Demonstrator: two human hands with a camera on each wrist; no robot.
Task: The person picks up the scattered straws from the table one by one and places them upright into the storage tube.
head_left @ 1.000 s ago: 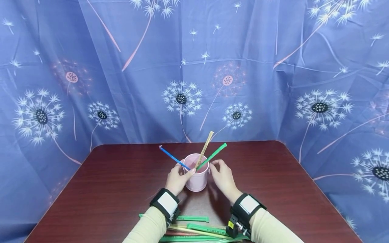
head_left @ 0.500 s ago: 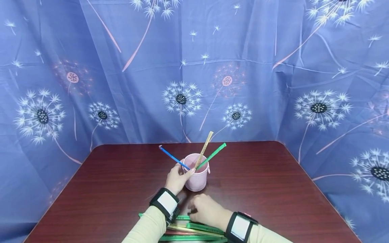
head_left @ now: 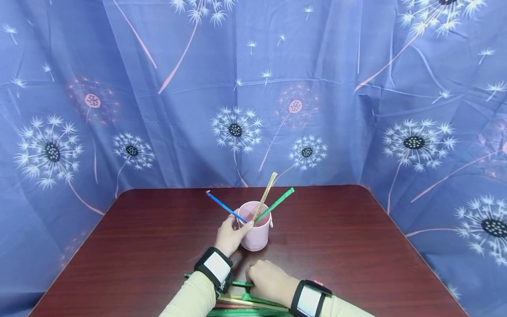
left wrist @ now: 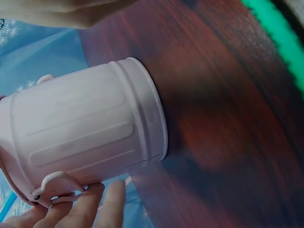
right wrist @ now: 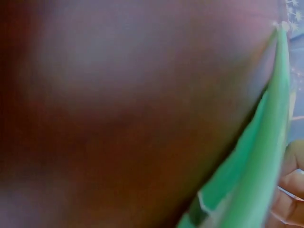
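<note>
A pink cup (head_left: 256,233) stands mid-table with a blue stick (head_left: 225,205), a beige stick (head_left: 266,195) and a green stick (head_left: 277,203) leaning out of it. My left hand (head_left: 231,234) grips the cup's left side, thumb at the rim. In the left wrist view the cup (left wrist: 85,147) fills the frame, with fingertips (left wrist: 90,209) by its small handle. My right hand (head_left: 270,281) lies on a pile of sticks at the near edge, fingers curled on a green stick (head_left: 237,284). The right wrist view shows that green stick (right wrist: 247,180) blurred beside a finger (right wrist: 290,197).
The pile (head_left: 247,308) of green and beige wrapped sticks lies under both forearms at the near edge. The dark red table (head_left: 356,246) is backed and flanked by a blue dandelion-print curtain (head_left: 253,88).
My right hand left the cup's right side, dropped back to the pile at the near edge and closed on a green stick. The left hand stayed on the cup.
</note>
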